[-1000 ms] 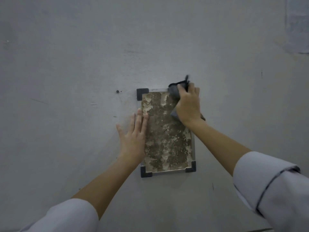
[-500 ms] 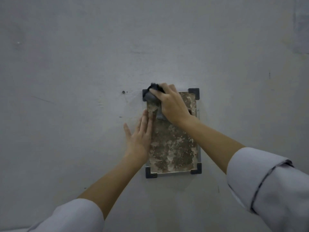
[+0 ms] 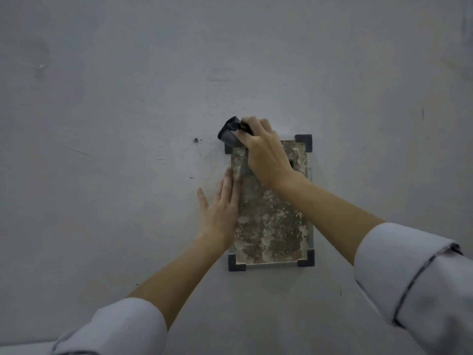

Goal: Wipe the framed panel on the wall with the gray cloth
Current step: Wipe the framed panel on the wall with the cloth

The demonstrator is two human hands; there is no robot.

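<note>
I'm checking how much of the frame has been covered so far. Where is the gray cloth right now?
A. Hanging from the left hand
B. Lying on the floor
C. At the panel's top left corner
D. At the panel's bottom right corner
C: the right hand presses the bunched gray cloth over the top left corner of the framed panel, while the left hand lies flat against the panel's left edge, holding nothing.
</note>
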